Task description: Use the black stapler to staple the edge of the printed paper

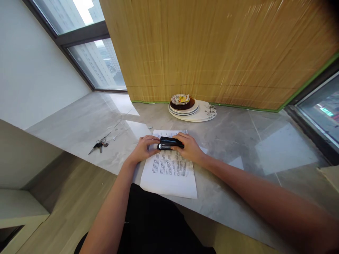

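A black stapler [171, 142] is held level above the upper part of a printed sheet of paper [169, 183]. My right hand [188, 146] is wrapped round its right end, fingers over the top and thumb below. At the stapler's left end, my left hand [145, 148] grips the tip between thumb and fingers. The paper lies on the grey marble-look sill, its near edge close to the sill's front edge. Whether there is more than one sheet, I cannot tell.
A bunch of keys [99, 145] lies on the sill [225, 197] to the left, with small white bits beside it. Stacked plates [184, 107] and an oval white plate [208, 111] stand at the back against a bamboo blind [212, 53]. Windows flank the blind.
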### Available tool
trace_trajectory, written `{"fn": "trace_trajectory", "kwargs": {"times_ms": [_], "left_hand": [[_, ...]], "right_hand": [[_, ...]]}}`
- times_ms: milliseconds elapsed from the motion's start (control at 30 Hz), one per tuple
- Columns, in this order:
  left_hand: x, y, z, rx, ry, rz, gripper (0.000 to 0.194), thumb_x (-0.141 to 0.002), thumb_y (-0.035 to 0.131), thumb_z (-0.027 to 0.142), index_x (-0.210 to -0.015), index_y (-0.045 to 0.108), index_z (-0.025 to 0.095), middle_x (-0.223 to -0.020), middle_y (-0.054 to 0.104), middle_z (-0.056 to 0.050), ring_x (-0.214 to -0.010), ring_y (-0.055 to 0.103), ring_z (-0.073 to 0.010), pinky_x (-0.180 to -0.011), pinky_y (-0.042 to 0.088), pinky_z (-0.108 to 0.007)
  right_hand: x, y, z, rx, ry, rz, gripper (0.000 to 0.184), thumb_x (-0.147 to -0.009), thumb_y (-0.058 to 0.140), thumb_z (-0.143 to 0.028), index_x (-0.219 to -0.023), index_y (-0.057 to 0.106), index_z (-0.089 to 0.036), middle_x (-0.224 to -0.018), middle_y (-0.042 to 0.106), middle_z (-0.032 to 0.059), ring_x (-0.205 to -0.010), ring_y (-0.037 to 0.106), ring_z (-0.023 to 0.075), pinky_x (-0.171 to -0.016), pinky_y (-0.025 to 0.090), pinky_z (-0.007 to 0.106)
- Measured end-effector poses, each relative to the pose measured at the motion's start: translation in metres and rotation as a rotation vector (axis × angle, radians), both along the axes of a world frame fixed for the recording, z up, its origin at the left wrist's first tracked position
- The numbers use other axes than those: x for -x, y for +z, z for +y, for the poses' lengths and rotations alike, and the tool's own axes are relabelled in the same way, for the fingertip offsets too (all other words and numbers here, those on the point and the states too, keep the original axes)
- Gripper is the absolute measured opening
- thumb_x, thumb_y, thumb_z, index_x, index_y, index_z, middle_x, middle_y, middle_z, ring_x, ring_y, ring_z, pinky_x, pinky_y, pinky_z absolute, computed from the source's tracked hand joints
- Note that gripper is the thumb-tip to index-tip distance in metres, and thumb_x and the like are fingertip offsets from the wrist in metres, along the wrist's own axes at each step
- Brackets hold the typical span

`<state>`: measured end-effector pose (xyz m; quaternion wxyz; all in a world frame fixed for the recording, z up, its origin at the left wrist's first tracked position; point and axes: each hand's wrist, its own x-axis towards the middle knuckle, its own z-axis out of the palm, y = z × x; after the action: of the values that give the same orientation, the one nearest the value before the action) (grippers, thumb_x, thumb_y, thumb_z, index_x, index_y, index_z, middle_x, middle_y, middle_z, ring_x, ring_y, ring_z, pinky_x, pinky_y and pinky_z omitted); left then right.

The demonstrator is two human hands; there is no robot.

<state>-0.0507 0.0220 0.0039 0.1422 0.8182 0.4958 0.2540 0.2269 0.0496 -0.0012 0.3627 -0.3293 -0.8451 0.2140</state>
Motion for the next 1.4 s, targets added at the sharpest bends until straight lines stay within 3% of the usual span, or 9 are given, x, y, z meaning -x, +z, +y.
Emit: {"fn": "trace_trajectory", "kwargs": {"times_ms": [233,533,667,767,833,900,1033,1400], "left_hand": [[-0.002,0.005,0.001,0.079,-0.009,0.002,0.038,-0.079,0.085,0.043,-0.113,0.078,0.029,-0.127,0.072,-0.009,-0.129,0.059,-0.0311,-0.116,0.036,-0.054],[0.001,0.002,0.002,0.068,-0.007,-0.012,0.035,-0.078,0.085,0.044,-0.110,0.079,0.030,-0.125,0.072,-0.008,-0.127,0.060,-0.0307,-0.115,0.037,-0.054],[0.001,0.001,0.003,0.070,0.021,-0.015,0.034,-0.077,0.086,0.045,-0.106,0.080,0.030,-0.125,0.072,-0.007,-0.126,0.061,-0.0300,-0.115,0.039,-0.053],[0.000,0.001,0.004,0.063,0.029,-0.018,0.032,-0.075,0.087,0.045,-0.103,0.080,0.029,-0.122,0.073,-0.007,-0.124,0.062,-0.0300,-0.114,0.041,-0.053],[0.000,0.003,0.004,0.064,0.017,-0.033,0.031,-0.075,0.087,0.044,-0.101,0.080,0.028,-0.119,0.074,-0.007,-0.121,0.064,-0.0290,-0.113,0.042,-0.052],[0.000,0.005,0.004,0.072,-0.010,-0.070,0.029,-0.077,0.086,0.043,-0.101,0.079,0.027,-0.116,0.075,-0.007,-0.117,0.065,-0.0271,-0.111,0.044,-0.049],[-0.001,0.008,0.003,0.098,-0.009,-0.107,0.027,-0.081,0.082,0.046,-0.099,0.078,0.026,-0.111,0.075,-0.007,-0.109,0.066,-0.0257,-0.106,0.049,-0.045],[-0.001,0.008,0.002,0.082,-0.016,-0.111,0.022,-0.081,0.082,0.045,-0.091,0.076,0.026,-0.102,0.075,-0.005,-0.101,0.067,-0.0238,-0.101,0.049,-0.044]], "right_hand": [[0.000,0.000,0.003,0.031,0.023,0.029,0.028,-0.089,0.075,-0.024,-0.116,0.069,-0.021,-0.107,0.069,0.0052,-0.098,0.065,0.0218,-0.091,0.047,0.035],[0.001,0.001,0.004,0.054,0.061,0.025,0.029,-0.090,0.074,-0.027,-0.118,0.068,-0.021,-0.108,0.069,0.0061,-0.097,0.065,0.0214,-0.090,0.049,0.036],[-0.001,0.007,0.000,0.056,0.015,0.152,0.031,-0.089,0.073,-0.032,-0.119,0.069,-0.024,-0.104,0.068,0.0045,-0.095,0.064,0.0203,-0.088,0.049,0.033],[-0.005,0.010,-0.003,0.076,-0.154,0.331,0.019,-0.095,0.062,-0.035,-0.096,0.075,-0.021,-0.082,0.061,0.0016,-0.076,0.057,0.0163,-0.073,0.045,0.029],[-0.007,0.010,-0.002,0.160,-0.274,0.408,0.031,-0.095,0.058,-0.034,-0.070,0.069,-0.020,-0.064,0.049,-0.0016,-0.061,0.046,0.0135,-0.060,0.036,0.028],[-0.008,0.009,0.001,0.277,-0.321,0.438,0.036,-0.090,0.057,-0.032,-0.056,0.060,-0.020,-0.055,0.038,-0.0036,-0.056,0.037,0.0121,-0.055,0.028,0.028],[-0.011,0.007,0.007,0.426,-0.261,0.466,0.031,-0.081,0.057,-0.027,-0.051,0.057,-0.020,-0.053,0.038,-0.0040,-0.055,0.037,0.0118,-0.055,0.028,0.028],[-0.010,0.009,0.006,0.451,-0.190,0.456,0.029,-0.079,0.057,-0.028,-0.052,0.063,-0.020,-0.051,0.046,-0.0027,-0.057,0.043,0.0125,-0.055,0.031,0.026]]}}
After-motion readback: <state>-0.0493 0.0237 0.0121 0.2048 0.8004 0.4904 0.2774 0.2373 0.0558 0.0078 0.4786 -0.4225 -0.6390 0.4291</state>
